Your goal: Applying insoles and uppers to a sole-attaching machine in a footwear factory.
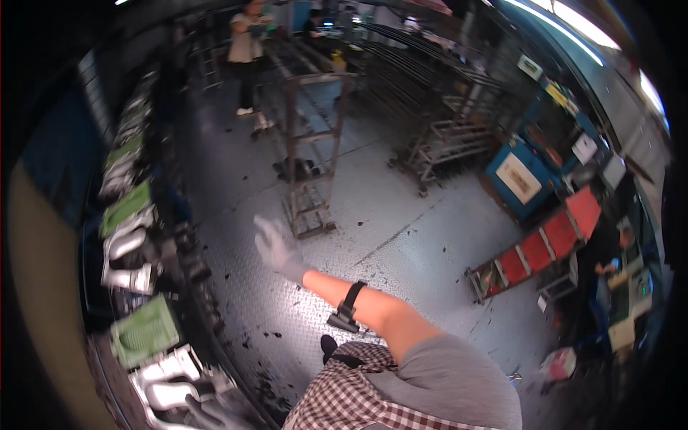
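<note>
So this person's right hand (278, 247), gray glove on, is stuck out over the metal floor (387, 294), nothing in it, fingers kinda spread though blurry. Left hand (217, 413) is down at the silver mold (168, 393) in the near left corner, just past the green mold (145, 332). Can't tell if those fingers are spread or pinching.
</note>
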